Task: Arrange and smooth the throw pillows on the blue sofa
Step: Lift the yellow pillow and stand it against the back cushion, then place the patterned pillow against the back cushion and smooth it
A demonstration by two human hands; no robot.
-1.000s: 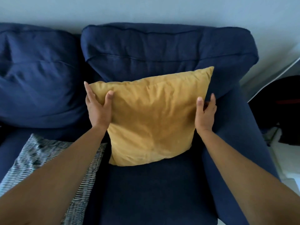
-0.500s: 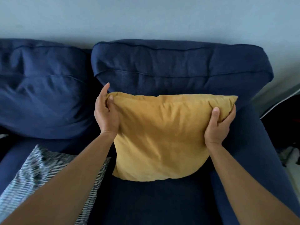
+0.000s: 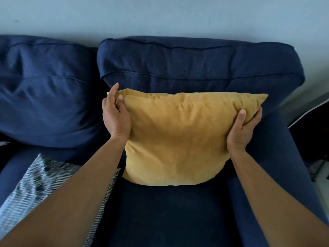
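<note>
A mustard yellow throw pillow (image 3: 179, 138) stands upright on the right seat of the blue sofa (image 3: 169, 213), leaning on the right back cushion (image 3: 195, 68). My left hand (image 3: 115, 116) grips its upper left corner, thumb on the front. My right hand (image 3: 242, 129) grips its upper right edge, thumb in front and fingers behind. A grey and white patterned pillow (image 3: 39, 189) lies flat on the left seat, partly hidden under my left forearm.
The left back cushion (image 3: 44, 97) is creased and slumped. The sofa's right armrest (image 3: 277, 157) runs beside the yellow pillow. A pale wall (image 3: 160, 16) rises behind the sofa. Dark items sit on the floor at the far right (image 3: 316, 139).
The yellow pillow was tilted with its right corner high; it now stands level. Both hands slid from its sides up to its top corners.
</note>
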